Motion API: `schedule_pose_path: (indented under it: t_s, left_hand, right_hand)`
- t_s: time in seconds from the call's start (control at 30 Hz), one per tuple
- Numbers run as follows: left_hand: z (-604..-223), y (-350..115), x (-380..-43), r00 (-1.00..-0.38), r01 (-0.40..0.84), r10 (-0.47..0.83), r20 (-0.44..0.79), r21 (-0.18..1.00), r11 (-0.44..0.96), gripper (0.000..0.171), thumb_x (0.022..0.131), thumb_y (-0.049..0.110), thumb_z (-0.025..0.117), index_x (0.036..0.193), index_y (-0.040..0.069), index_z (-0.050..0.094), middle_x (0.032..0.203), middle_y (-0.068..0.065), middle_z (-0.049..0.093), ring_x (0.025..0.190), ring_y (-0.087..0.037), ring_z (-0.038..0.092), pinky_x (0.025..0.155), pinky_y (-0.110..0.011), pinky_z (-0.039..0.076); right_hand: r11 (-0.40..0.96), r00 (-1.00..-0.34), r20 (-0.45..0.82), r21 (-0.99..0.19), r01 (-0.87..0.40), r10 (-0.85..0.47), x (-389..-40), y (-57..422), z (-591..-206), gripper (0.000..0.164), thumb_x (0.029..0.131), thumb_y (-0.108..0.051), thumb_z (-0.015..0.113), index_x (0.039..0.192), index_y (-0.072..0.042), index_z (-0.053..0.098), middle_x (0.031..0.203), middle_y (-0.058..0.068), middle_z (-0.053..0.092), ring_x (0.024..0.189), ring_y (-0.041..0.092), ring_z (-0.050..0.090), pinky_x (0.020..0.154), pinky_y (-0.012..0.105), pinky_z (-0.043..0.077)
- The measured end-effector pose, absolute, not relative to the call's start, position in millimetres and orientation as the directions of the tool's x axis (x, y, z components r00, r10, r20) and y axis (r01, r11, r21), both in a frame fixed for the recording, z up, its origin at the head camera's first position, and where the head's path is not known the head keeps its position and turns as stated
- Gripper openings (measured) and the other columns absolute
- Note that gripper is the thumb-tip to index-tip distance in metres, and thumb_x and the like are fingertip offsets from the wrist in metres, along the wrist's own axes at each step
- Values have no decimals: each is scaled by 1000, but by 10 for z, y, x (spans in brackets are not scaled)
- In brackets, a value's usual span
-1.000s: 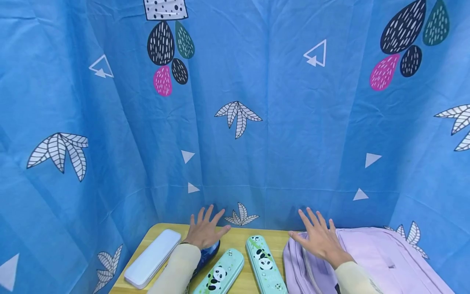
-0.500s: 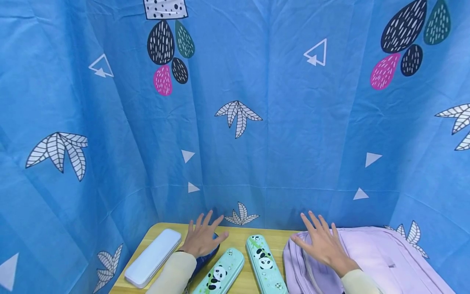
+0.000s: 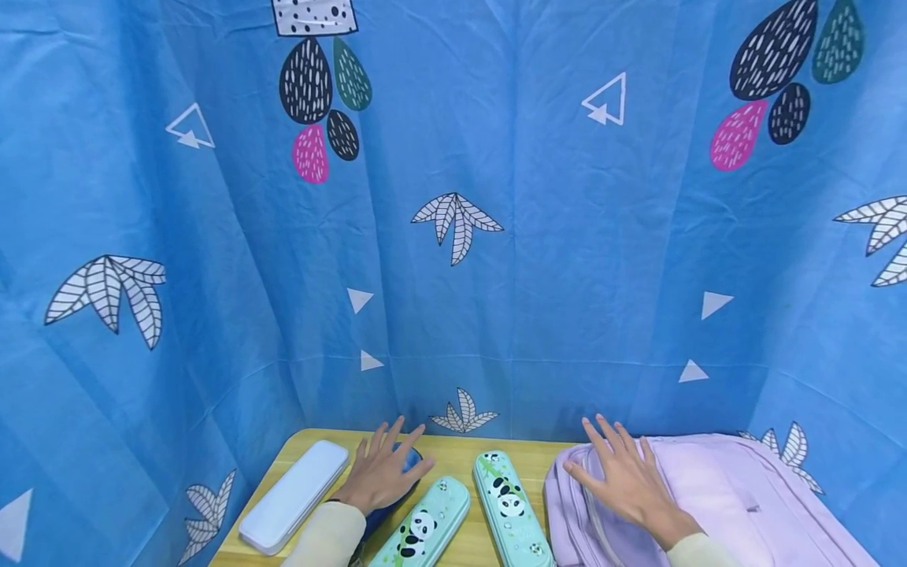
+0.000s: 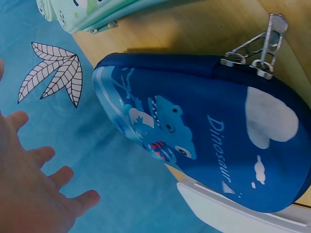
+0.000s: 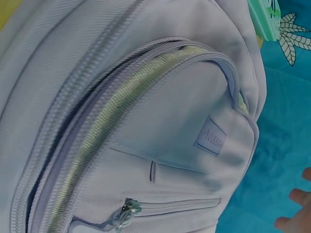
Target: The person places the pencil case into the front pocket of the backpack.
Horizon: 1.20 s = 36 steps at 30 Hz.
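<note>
Fingers spread, gripping nothing, our left hand (image 3: 379, 479) appears to hover above the blue case (image 4: 194, 131) at seven o'clock, our right hand (image 3: 627, 482) above the bag (image 3: 737, 504) at four, on the worktop (image 3: 453, 458). We'd best hold palms level, clear of zips. Our left hand hides much of the blue case; the head view crops the bag and green cases (image 3: 512, 516).

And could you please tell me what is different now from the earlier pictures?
The left hand moved slightly down and left in the head view; the right hand slightly down and right. Nothing was taken hold of or let go. The white case, left panda case, right panda case and lilac backpack stayed in place.
</note>
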State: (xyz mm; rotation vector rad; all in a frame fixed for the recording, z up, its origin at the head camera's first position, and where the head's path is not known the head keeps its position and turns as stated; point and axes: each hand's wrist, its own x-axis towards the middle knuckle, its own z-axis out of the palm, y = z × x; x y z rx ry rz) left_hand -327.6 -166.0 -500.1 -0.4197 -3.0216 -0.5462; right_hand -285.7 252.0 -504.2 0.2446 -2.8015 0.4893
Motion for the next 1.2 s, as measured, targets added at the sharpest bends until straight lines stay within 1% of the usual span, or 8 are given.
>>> schedule_pose_path:
  t_s: [0.13,0.37,0.7,0.8,0.93,1.07,1.2]
  left_hand:
    - [-5022,-1701,-3244,-963,270,255,89,340,901,71,107,67,54,167,30,45,179,-16,30,164,-50,25,127,-81,18]
    - [-5018,-1738,-3161,-954,298,284,91,339,892,74,107,71,51,168,30,44,179,-15,30,164,-50,26,127,-79,19]
    - [-5100,-1802,-3020,-947,319,306,95,359,877,75,106,73,51,166,29,47,177,-15,33,161,-51,31,124,-81,24]
    - [-5118,-1814,-2981,-947,317,310,82,371,873,74,106,72,51,166,29,47,177,-15,33,161,-51,31,124,-80,25]
    - [-5155,-1835,-2915,-948,308,314,47,373,875,73,106,68,55,167,29,45,179,-15,30,162,-50,29,126,-78,25]
    - [-5195,-1846,-2858,-946,309,321,33,383,871,72,107,64,58,167,28,45,180,-15,28,162,-52,28,125,-80,25]
    - [-5222,-1846,-2825,-943,317,330,36,396,862,73,107,64,58,168,27,44,180,-14,28,162,-54,28,123,-82,24]
  right_hand:
    - [927,-941,317,-303,-221,-121,-2819,2505,-5047,87,103,-66,61,166,-8,45,170,26,43,155,58,37,121,86,20]
    - [931,-931,345,-286,-228,-122,-2724,2509,-5073,86,102,-65,63,165,-9,47,167,26,47,152,57,43,119,86,25]
    - [932,-899,412,-247,-266,-148,-2596,2528,-5174,84,98,-62,70,160,-8,54,160,23,56,146,52,52,114,83,36]
    - [933,-894,423,-237,-270,-151,-2564,2529,-5215,84,97,-61,71,158,-7,55,158,23,58,144,51,54,114,82,37]
    - [936,-904,400,-237,-260,-150,-2523,2524,-5251,83,97,-62,71,158,-7,56,159,22,57,145,53,53,115,82,37]
    - [936,-913,379,-242,-256,-151,-2480,2520,-5284,83,98,-63,70,158,-8,56,160,21,57,145,52,53,114,81,38]
    - [933,-911,382,-245,-263,-157,-2429,2529,-5333,82,97,-63,71,157,-9,58,160,18,58,146,48,53,116,79,37]
